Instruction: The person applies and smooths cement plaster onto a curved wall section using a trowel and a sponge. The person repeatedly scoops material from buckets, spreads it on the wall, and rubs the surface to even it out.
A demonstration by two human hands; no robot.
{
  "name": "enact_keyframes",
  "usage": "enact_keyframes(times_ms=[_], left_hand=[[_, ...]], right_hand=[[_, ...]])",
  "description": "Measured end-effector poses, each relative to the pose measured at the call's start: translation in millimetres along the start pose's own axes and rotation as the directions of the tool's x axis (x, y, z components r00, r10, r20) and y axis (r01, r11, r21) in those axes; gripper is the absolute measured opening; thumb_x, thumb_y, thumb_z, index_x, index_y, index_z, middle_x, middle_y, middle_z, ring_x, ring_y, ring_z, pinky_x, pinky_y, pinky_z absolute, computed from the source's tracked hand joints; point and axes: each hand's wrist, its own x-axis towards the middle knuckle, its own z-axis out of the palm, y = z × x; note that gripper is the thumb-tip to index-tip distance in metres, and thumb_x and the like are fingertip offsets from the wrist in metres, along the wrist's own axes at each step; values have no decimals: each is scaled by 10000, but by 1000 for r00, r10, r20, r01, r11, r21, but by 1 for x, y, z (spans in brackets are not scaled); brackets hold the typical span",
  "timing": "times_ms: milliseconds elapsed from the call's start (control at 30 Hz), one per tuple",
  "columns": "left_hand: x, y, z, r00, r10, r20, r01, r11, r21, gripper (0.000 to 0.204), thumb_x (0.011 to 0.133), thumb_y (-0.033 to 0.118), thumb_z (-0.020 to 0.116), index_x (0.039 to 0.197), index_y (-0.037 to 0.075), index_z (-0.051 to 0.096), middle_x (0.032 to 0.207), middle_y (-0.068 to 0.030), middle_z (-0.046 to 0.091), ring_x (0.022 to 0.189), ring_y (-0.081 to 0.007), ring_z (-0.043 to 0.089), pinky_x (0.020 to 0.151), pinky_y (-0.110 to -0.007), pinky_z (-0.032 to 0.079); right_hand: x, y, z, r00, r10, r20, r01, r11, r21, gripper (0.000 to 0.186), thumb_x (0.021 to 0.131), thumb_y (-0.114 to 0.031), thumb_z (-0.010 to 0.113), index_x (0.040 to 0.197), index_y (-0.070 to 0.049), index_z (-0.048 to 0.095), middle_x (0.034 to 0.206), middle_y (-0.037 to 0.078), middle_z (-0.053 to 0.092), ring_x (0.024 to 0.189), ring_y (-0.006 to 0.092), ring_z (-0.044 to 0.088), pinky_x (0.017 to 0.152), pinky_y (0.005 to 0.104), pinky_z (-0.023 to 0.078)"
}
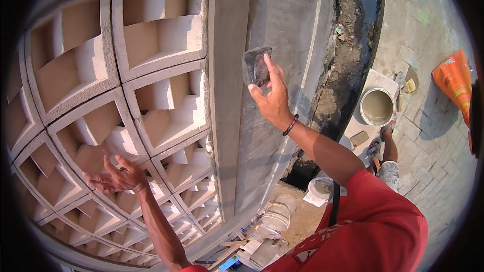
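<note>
My right hand (272, 93) grips a small dark grey block (257, 66), squarish with worn edges, between thumb and fingers. It holds the block against or just off the smooth grey plastered wall (267, 17); the exact contact is hidden. Whether the block is a sponge or something harder, I cannot tell. My left hand (118, 175) is open, its fingers spread, in front of the pale ventilation blocks (118, 78). Nothing is in it, and I cannot tell if the fingertips touch the blocks.
A drainage ditch (348, 55) with dark water and rubble runs along the wall. Beyond it, a bucket of grey mix (377, 106) and a small brown block (359, 138) rest by a person's feet (375, 147). An orange bag (454, 80) stands on paving; more buckets (279, 212) are below.
</note>
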Motion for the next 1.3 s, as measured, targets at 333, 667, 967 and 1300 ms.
enact_keyframes(times_ms=[333,667,967,1300], left_hand=[[3,3,2,1000,-2,-6,2,1000,-11,339,873,274,583,1192,174,635,1546,-213,227,1416,-399,138,1100,-551,106],[4,1,-3,1000,4,8,-3,1000,-28,334,877,277,584,1187,168,643,1551,-197,227,1421,-385,118,1093,-545,125],[-2,-7,7,992,-106,74,117,979,-168,330,878,265,579,1180,149,641,1551,-205,217,1410,-390,134,1098,-540,126],[3,4,1,1000,-8,13,8,1000,-10,331,869,302,587,1172,184,649,1542,-212,234,1423,-395,119,1097,-551,105]], right_hand=[[111,-9,19,994,-51,-92,33,982,-187,795,774,-220,661,1476,-94,310,1268,241,407,1249,398,405,997,456,413],[208,-39,-48,960,-202,-196,146,953,-266,727,769,-231,653,1426,-69,389,1116,202,519,1057,322,521,883,427,462],[160,-22,6,978,-182,-101,156,961,-229,772,773,-217,658,1461,-82,333,1197,246,454,1133,377,473,932,439,439],[25,62,-179,881,446,158,-460,885,67,569,918,-295,487,1413,-19,432,975,40,573,710,93,510,631,240,461]])
